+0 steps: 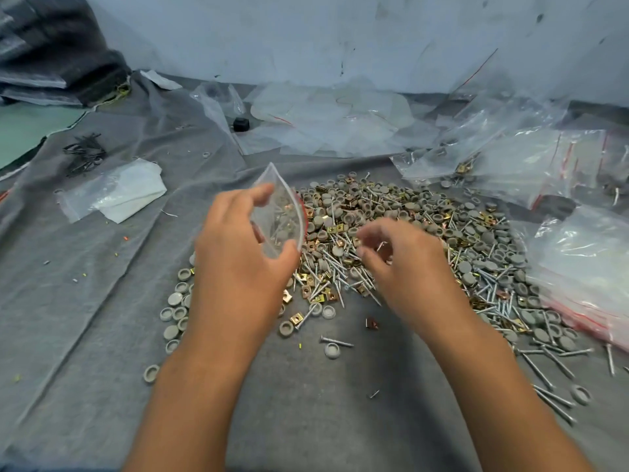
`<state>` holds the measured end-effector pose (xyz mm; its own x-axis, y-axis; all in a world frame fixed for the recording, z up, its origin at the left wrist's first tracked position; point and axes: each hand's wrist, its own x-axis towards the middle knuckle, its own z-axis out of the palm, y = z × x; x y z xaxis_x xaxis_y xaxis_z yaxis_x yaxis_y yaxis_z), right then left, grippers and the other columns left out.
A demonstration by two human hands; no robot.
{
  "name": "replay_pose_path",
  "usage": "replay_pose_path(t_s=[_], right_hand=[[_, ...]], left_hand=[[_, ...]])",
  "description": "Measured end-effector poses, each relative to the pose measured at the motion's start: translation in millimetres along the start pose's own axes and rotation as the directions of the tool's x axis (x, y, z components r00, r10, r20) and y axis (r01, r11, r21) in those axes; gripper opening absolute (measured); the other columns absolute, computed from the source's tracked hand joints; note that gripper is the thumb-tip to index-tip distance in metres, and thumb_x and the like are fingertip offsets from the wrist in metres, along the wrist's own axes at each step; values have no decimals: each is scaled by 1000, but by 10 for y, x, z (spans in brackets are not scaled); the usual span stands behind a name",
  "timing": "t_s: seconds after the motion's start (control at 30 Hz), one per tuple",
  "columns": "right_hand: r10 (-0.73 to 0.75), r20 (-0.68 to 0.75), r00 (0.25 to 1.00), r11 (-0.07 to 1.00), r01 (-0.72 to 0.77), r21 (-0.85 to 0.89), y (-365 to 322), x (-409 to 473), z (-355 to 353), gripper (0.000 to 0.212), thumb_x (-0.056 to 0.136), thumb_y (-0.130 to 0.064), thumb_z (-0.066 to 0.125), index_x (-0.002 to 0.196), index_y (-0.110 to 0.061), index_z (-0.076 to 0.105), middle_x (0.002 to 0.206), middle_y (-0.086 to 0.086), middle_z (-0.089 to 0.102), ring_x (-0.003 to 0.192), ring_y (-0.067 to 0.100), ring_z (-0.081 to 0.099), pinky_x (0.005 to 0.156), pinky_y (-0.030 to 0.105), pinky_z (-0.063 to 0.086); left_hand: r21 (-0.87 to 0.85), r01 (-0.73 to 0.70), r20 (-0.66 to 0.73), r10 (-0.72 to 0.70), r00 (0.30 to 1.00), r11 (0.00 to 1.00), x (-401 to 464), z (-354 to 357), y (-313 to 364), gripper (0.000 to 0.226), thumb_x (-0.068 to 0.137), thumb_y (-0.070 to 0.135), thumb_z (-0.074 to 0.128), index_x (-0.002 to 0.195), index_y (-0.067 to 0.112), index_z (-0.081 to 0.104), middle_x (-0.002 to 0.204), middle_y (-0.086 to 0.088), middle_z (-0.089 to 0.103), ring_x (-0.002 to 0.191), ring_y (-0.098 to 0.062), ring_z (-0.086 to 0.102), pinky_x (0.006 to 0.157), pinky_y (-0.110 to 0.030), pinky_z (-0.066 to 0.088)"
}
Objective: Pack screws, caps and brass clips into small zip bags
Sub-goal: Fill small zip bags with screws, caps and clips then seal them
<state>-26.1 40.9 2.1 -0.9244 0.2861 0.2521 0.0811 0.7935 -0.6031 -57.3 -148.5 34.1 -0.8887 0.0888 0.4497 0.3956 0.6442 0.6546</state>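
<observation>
Left hand (238, 264) around open zip bag (284, 212) with screws inside.

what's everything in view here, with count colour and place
zip bag: one, clear with a red strip, held open above the pile's left edge
pile of screws, caps and brass clips: too many to count, silver, grey and gold, centre to right of the cloth
stray caps: about a dozen, grey, left of the pile
filled bags: several, clear with red strips, right side
empty bags: a loose heap, clear, far centre
black wires: one small bundle, far left
cloth: one, grey, under everything
left hand: holds the zip bag
right hand: over the pile, fingers curled; what it pinches is blurred
</observation>
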Motion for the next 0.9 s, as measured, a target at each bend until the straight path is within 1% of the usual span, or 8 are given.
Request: replay_pose_path(t_s=[0.1, 0.2, 0.27, 0.37, 0.57, 0.73, 0.8, 0.9], right_hand=[[94, 183, 979, 985, -64, -162, 81, -47, 126, 22, 94, -40, 68, 113, -30, 66, 105, -11, 64, 89, 8, 59, 75, 29, 48], [82, 191, 978, 968, -32, -247, 42, -77, 255, 31, 91, -47, 70, 117, -31, 64, 111, -7, 62, 105, 17, 58, 83, 34, 50], [58, 158, 986, 958, -11, -288, 4, -85, 316, 32, 91, -48, 67, 119, -31, 64, 114, -6, 62, 111, 18, 56, 87, 33, 47], [28, 135, 990, 937, 20, -348, -29, -117, 363, 25, 96, -42, 60, 117, -29, 62, 113, -6, 60, 110, 20, 53, 79, 32, 40], [43, 168, 985, 902, 34, -430, -33, -149, 370, 30, 101, -39, 50, 123, -19, 53, 122, 2, 53, 116, 24, 47, 86, 34, 45], [-6, 206, 979, 891, 99, -443, 39, -137, 314, 17, 104, -29, 49, 119, -22, 50, 121, -1, 49, 112, 23, 44, 75, 28, 34], [-21, 214, 977, 895, 114, -431, 70, -122, 288, 15, 102, -22, 53, 116, -23, 49, 118, -2, 50, 109, 22, 44, 72, 28, 35], [-33, 213, 977, 905, 119, -408, 70, -114, 287, 17, 101, -20, 55, 116, -25, 50, 113, -3, 56, 106, 22, 48, 69, 31, 35]], left_hand=[[-25, -2, -38, 1, 999, 1000, 6, -2, 40, 61, 77, 11, 80, 133, 24, 59, 114, 14, 50, 87, 2, 52, 77, -1, 37], [-36, -19, -29, 18, 999, 999, -10, 41, 80, 61, 76, 8, 80, 133, 21, 59, 116, 11, 53, 86, 2, 52, 77, 0, 34], [-40, -30, -24, 29, 999, 999, -19, 72, 99, 61, 76, 8, 80, 132, 20, 60, 116, 11, 53, 85, 3, 52, 78, 1, 34], [-35, -34, -13, 34, 999, 999, -25, 114, 111, 62, 75, 9, 80, 133, 20, 60, 116, 13, 52, 84, 4, 52, 79, 0, 35], [-32, -36, 11, 36, 999, 999, -19, 150, 86, 61, 75, 9, 79, 133, 17, 60, 117, 11, 53, 82, 4, 51, 82, -2, 34], [-21, -10, 23, 11, 1000, 1000, -35, 123, 63, 62, 78, 13, 80, 136, 21, 58, 120, 13, 53, 93, -2, 49, 86, -11, 39], [-8, -11, 29, 11, 1000, 1000, -40, 105, 50, 62, 78, 13, 79, 136, 21, 58, 119, 12, 53, 92, -2, 48, 85, -10, 38], [-8, -15, 41, 15, 999, 1000, -63, 102, 70, 62, 78, 12, 79, 136, 21, 58, 119, 12, 52, 94, -2, 47, 89, -19, 42]])
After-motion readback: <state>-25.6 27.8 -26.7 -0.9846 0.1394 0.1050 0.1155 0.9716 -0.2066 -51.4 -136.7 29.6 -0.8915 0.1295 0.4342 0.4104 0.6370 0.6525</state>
